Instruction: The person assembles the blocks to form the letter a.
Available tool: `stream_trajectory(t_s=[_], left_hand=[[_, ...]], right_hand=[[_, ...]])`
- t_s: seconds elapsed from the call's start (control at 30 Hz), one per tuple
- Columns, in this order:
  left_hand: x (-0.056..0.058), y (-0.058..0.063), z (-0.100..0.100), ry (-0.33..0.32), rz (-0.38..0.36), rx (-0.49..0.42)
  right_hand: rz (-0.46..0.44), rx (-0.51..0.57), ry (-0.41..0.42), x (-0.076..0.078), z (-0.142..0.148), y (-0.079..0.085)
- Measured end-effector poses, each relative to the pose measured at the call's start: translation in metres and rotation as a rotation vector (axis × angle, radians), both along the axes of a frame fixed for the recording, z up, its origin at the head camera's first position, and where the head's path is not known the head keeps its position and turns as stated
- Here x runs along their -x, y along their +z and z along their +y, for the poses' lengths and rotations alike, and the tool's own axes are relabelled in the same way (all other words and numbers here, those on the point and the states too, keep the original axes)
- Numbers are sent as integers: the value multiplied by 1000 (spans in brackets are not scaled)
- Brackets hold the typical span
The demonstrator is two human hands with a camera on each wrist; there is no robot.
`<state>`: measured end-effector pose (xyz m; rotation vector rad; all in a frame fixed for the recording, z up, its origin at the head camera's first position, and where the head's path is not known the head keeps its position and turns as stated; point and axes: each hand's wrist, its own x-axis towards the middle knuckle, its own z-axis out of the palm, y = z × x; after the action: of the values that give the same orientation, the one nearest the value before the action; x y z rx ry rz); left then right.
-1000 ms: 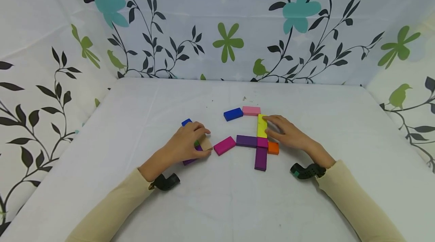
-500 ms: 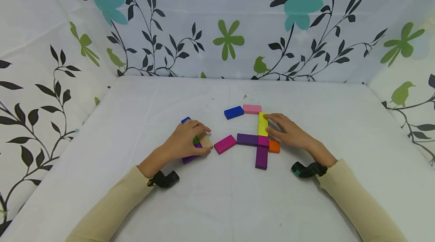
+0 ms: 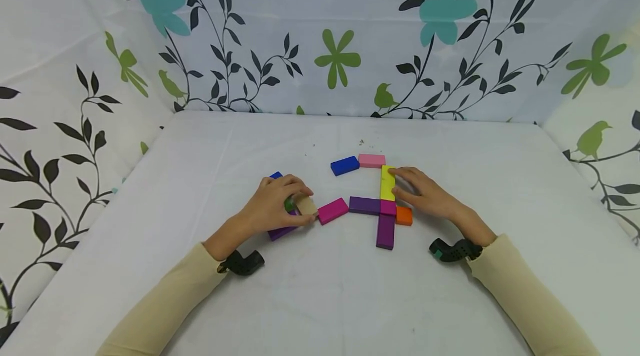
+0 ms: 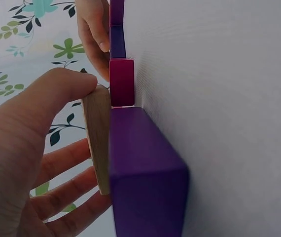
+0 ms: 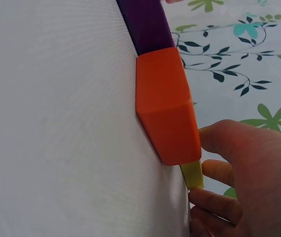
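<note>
In the head view my left hand [image 3: 276, 204] pinches a plain wooden block [image 3: 304, 205] between thumb and fingers. The left wrist view shows this wooden block [image 4: 97, 133] tilted, with the thumb on its near end. Partly under that hand lie a purple block [image 3: 281, 232], a green piece [image 3: 289, 204] and a blue block [image 3: 276, 175]. A magenta block [image 3: 333, 211] lies just right of the wooden one. My right hand [image 3: 426, 196] rests beside the yellow block [image 3: 387, 184], its thumb and fingertips touching the right edge. An orange block [image 3: 404, 215] sits below that hand.
Dark purple blocks [image 3: 364, 205] [image 3: 385, 232] meet at a small magenta square [image 3: 387, 207] under the yellow one. A pink block [image 3: 372, 161] and another blue block [image 3: 345, 165] lie behind. White cloth [image 3: 320, 300] covers the table; a patterned curtain [image 3: 280, 6] hangs behind it.
My left hand has shifted the wooden block slightly right, against or very near the magenta block, and its tilt has changed. The right hand stays at the yellow block.
</note>
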<state>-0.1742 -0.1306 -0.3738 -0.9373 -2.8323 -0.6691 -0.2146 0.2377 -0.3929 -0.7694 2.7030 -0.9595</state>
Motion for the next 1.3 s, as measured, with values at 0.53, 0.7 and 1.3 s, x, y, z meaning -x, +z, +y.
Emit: stream_trajectory(t_s=[0.53, 0.7, 1.3], left_hand=[[-8, 5, 6, -52, -34, -45], [-11, 4, 9, -60, -37, -50], [-32, 5, 15, -144, -3, -66]], right_hand=[[-2, 6, -7, 0, 1, 0], [-17, 5, -12, 1, 0, -1], [-19, -1, -13, -3, -1, 3]])
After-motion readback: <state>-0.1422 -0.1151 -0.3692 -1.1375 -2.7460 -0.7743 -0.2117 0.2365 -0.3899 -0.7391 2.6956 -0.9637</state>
